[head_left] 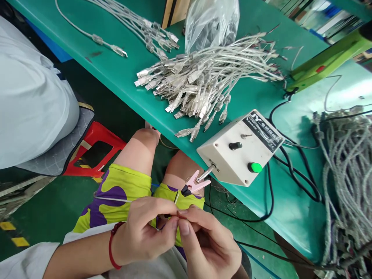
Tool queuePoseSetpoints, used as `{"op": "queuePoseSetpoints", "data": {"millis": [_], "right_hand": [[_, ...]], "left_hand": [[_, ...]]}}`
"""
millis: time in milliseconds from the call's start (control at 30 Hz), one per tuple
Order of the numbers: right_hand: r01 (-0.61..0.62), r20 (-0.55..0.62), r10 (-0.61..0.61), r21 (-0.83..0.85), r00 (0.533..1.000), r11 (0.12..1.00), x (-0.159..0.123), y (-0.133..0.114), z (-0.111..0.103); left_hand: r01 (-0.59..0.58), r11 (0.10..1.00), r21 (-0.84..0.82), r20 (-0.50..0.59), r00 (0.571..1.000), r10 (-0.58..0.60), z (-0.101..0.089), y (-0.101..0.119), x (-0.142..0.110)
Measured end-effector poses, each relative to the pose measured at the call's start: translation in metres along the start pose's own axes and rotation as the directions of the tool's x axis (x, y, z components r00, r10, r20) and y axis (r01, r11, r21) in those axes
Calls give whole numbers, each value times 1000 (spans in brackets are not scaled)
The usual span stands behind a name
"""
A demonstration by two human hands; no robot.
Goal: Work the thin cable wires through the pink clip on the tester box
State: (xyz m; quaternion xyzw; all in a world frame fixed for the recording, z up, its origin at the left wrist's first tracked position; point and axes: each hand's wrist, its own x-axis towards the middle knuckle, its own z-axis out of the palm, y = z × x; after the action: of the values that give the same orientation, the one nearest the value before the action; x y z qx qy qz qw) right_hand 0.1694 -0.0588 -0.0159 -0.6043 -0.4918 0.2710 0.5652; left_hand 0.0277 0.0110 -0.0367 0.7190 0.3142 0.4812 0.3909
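Both hands meet low in the frame, over the person's lap. The left hand [142, 232] is curled, thumb and forefinger pinched on a thin grey cable [112, 199] that runs off toward 9 o'clock across the thigh. A red band [112, 248] circles that wrist. The right hand [207, 246] presses in from 3 o'clock, its thumb and forefinger closed on the same cable end, fingertips of the two hands touching. The other fingers of each hand are folded loosely under. What the cable end looks like cannot be told; the fingers hide it.

Just at 12 o'clock of the hands, a pink clip [195, 185] sticks out on a metal shaft from the front of a beige box [229, 155] that sits at the edge of the green table [116, 69]. The box carries a black knob [235, 145] and a green button [255, 167].

Farther up the table, at 12 o'clock, lies a pile of USB cables [203, 81], with a clear plastic bag [210, 21] behind it. At 3 o'clock a heap of grey cords [345, 174] covers the table's far end. At 9 o'clock another person in a pale shirt [29, 97] sits on a red stool [95, 149].
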Motion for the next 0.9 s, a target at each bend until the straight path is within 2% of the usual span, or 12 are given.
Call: {"op": "queuePoseSetpoints", "data": {"millis": [233, 333, 400, 500, 633, 800, 900], "right_hand": [[-114, -7, 116, 132, 993, 985, 0, 7, 0], [-220, -4, 225, 195, 974, 956, 2, 14, 1], [-311, -23, 330, 280, 944, 908, 9, 19, 4], [-430, -39, 499, 455, 865, 780, 25, 23, 9], [-526, 36, 635, 599, 771, 604, 36, 24, 16], [-480, 29, 670, 720, 742, 501, 32, 26, 25], [-479, 45, 669, 733, 742, 483, 34, 25, 27]], "left_hand": [[119, 984, -135, -28, 992, -124, 6, -4, -6], [140, 978, -152, -41, 988, -148, 8, -7, -11], [164, 970, -179, -52, 983, -176, 10, -8, -16], [197, 947, -256, -72, 972, -222, 15, -10, -20], [200, 942, -268, -103, 967, -234, 18, -11, -19], [189, 945, -268, -134, 964, -231, 19, -10, -13], [168, 954, -249, -161, 964, -212, 20, -10, -12]]}}
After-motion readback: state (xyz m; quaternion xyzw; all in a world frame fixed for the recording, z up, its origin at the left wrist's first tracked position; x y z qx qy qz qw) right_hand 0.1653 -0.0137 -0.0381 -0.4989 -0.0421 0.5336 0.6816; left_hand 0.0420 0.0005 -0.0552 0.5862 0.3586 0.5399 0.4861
